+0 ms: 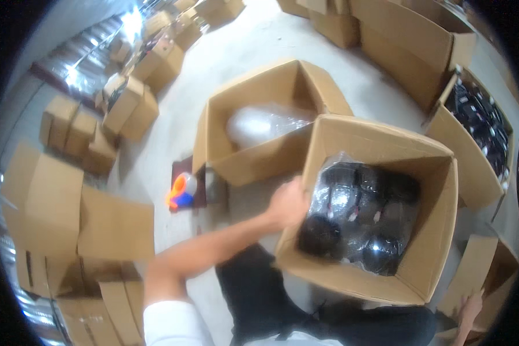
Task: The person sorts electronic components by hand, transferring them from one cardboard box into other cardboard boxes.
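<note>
In front of me a cardboard box (438,213) stands tilted, its open top toward me. Inside lie several black rounded parts (352,196) under clear plastic wrap, with small pale connectors among them. My left hand (289,203) is closed at the left wall of this box; its fingertips are hidden. Far to the lower right, my right hand (471,307) grips the edge of another cardboard box (473,268), partly cut off by the dark rim of the view. Behind the middle box sits an open carton (242,167) with a crumpled clear plastic bag (254,125) in it.
A tape dispenser (181,192) in orange and blue rests left of the open carton. Stacked cartons (46,196) line the left side. At the right, an open box (467,155) holds many dark parts; a large carton (403,46) stands beyond it.
</note>
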`<state>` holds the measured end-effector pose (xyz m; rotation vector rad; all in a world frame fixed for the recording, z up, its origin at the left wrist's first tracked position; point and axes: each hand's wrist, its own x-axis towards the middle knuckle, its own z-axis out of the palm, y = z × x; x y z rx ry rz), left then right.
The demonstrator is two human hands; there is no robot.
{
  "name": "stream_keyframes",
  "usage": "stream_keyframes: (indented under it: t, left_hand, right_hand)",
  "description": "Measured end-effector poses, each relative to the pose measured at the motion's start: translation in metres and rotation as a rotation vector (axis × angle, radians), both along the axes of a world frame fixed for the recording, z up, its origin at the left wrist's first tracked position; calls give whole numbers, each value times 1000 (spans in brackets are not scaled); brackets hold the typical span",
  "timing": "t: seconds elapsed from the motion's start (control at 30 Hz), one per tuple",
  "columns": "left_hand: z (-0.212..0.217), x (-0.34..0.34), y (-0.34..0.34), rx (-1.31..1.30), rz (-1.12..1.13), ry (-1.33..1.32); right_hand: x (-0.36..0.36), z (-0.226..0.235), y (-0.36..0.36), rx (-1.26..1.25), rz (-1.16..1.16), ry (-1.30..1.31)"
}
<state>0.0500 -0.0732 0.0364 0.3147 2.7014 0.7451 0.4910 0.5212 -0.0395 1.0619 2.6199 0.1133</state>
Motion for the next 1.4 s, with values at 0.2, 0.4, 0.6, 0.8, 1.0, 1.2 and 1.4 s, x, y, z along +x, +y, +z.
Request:
stream_keyframes:
  t: [0.2, 0.4, 0.6, 0.8, 1.0, 1.2, 1.4]
  left_hand:
    - [4, 11, -11, 73, 3, -70]
    - [48, -8, -75, 352, -390, -380]
    - [-41, 21, -297, 1094, 760, -264]
    - [-245, 173, -484, 258, 1422, -434]
    - [-344, 162, -529, -502, 967, -290]
    - [-339, 181, -541, 140, 1188, -490]
    - [-197, 221, -409, 691, 1224, -853]
  right_hand:
    - [-228, 113, -131, -878, -152, 791]
    - [-279, 75, -208, -245, 520, 649]
    - [-228, 77, -182, -530, 40, 494]
    - [-225, 57, -175, -368, 46, 415]
    - [-237, 79, -201, -302, -4, 462]
    - [-277, 90, -254, -202, -16, 437]
    - [-266, 103, -242, -94, -144, 436]
